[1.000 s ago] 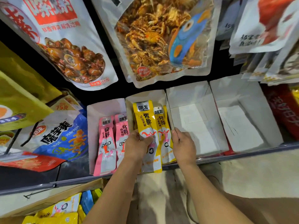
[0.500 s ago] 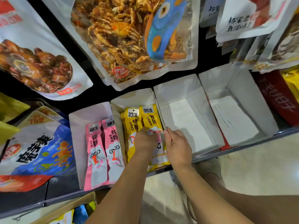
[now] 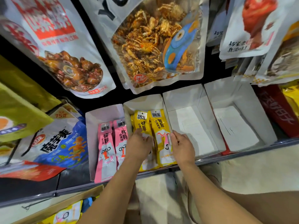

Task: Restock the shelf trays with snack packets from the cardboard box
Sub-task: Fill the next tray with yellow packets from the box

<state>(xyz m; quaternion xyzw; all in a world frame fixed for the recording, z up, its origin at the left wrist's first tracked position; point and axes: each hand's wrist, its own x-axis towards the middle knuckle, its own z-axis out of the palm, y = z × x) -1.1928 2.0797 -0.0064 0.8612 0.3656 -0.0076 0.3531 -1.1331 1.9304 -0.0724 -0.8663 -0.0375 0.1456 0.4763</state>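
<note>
Both hands are in the second white tray [image 3: 142,105] on the shelf. The left hand [image 3: 140,143] lies palm-down on the left yellow packet [image 3: 142,122], fingers loosely curled over it; whether it pinches the packet cannot be told. The right hand [image 3: 182,145] is just right of the right yellow packet [image 3: 159,126], fingers extended and together, fingertips touching the packet's right edge along the tray wall, gripping nothing. The two yellow packets lie side by side, tops away from the hands. Left of the left hand, two pink packets [image 3: 111,143] lie side by side in the next tray [image 3: 103,113]. Right of the right hand, two white trays [image 3: 182,97] sit bare. Below the left forearm, the cardboard box [image 3: 53,207] shows more yellow packets. Large snack bags [image 3: 155,46] hang above the hands.
</note>
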